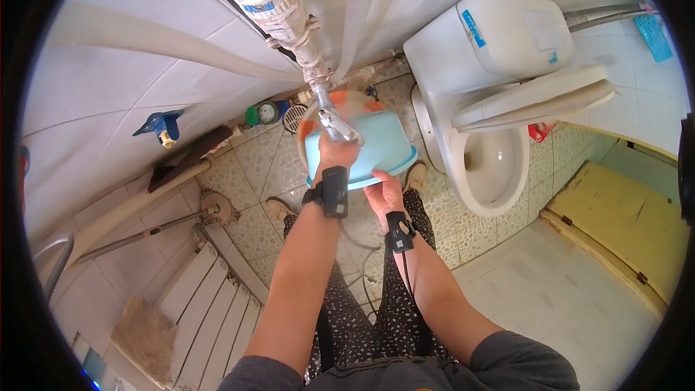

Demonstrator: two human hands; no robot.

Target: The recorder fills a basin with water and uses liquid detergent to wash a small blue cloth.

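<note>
A light-blue plastic basin is tilted beneath a metal tap, its outer side facing up and its rim toward me. My right hand grips that near rim, thumb on top and fingers below. At the tap's mouth, my left hand is against the basin's left part. Its fingers are mostly hidden, so I cannot tell whether it holds the tap or the basin. Under the blue basin, an orange-and-white round tub shows in part on the floor.
A white toilet with its lid raised stands at right. White pipework comes down above the tap. A slatted white rack and a long-handled tool are at left. A yellow panel lies far right. A cable hangs between my legs.
</note>
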